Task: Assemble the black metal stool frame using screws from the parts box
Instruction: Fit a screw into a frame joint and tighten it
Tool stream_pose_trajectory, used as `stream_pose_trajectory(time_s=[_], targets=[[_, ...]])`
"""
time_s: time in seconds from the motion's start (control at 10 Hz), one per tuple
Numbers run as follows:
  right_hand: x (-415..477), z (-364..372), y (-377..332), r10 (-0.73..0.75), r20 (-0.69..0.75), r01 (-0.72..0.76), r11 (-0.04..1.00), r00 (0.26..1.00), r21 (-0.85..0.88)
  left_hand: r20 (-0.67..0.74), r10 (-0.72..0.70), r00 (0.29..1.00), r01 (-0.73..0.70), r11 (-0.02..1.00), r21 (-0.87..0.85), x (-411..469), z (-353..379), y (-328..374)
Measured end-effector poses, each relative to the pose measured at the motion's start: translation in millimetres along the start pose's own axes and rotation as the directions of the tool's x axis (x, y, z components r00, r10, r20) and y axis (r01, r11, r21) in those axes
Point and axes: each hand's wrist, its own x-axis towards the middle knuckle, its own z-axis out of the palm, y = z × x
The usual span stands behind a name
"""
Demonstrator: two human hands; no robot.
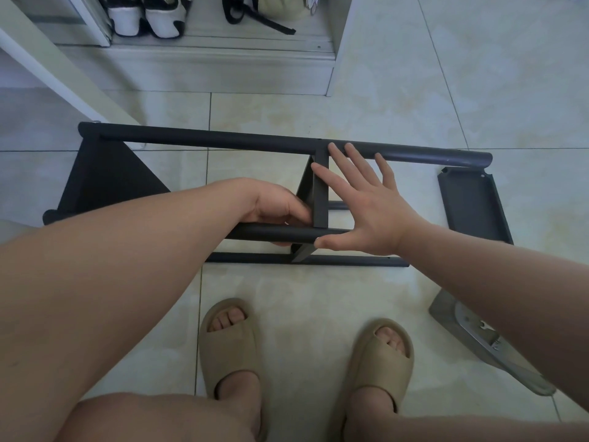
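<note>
stool frame point(207, 140) is laid on the floor point(318, 298), its left part masked by a forearm. the near tube point(287, 234) is gripped by the left hand point(280, 208); the right hand point(360, 202) is spread flat, fingertips on the far tube. a loose panel point(475, 205) lies beside; a bagged metal tool point(468, 317) is partly covered.

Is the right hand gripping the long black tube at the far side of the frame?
No, the right hand is open, with straight, spread fingers whose tips only rest on the far tube.

Black stool frame point(223, 140); tan slippers point(231, 346); pale cream-veined floor tiles point(382, 106); black-white shoes point(146, 14).
</note>
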Motion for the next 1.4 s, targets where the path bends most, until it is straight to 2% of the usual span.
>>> stream_pose_trajectory(time_s=[0.2, 0.3, 0.5, 0.7, 0.9, 1.2, 1.4], targets=[[0.0, -0.5, 0.0, 0.001, 0.004, -0.001, 1.0, 1.0, -0.005, 0.053, 0.036, 0.998, -0.033, 0.997, -0.071, -3.6, -1.9, -0.7], [0.0, -0.7, -0.3, 0.001, 0.005, -0.001, 1.0, 1.0, 0.001, 0.036, 0.003, 0.999, 0.0, 0.997, -0.077, -1.3, -1.8, -0.6], [0.1, -1.2, 0.0, 0.003, 0.007, -0.003, 1.0, 1.0, -0.002, 0.007, 0.005, 1.0, -0.005, 1.0, 0.001, -0.7, -0.1, 0.4], [0.4, -0.6, 0.0, 0.001, 0.008, -0.001, 1.0, 1.0, -0.003, 0.053, 0.019, 0.998, -0.014, 0.996, -0.086, -2.2, -2.4, -0.1], [0.2, -1.1, -0.2, 0.003, 0.004, -0.003, 1.0, 1.0, 0.001, -0.014, -0.051, 0.999, 0.051, 0.999, 0.014, 0.7, 0.5, 1.1], [0.9, -0.7, 0.5, 0.0, 0.004, 0.0, 1.0, 1.0, 0.001, 0.053, 0.029, 0.998, -0.025, 0.998, -0.062, -5.0, -1.0, 1.5], [0.9, -0.4, 0.4, 0.002, 0.002, -0.002, 1.0, 1.0, 0.0, 0.004, -0.025, 1.0, 0.025, 1.0, 0.016, -0.5, 0.1, 1.9]])
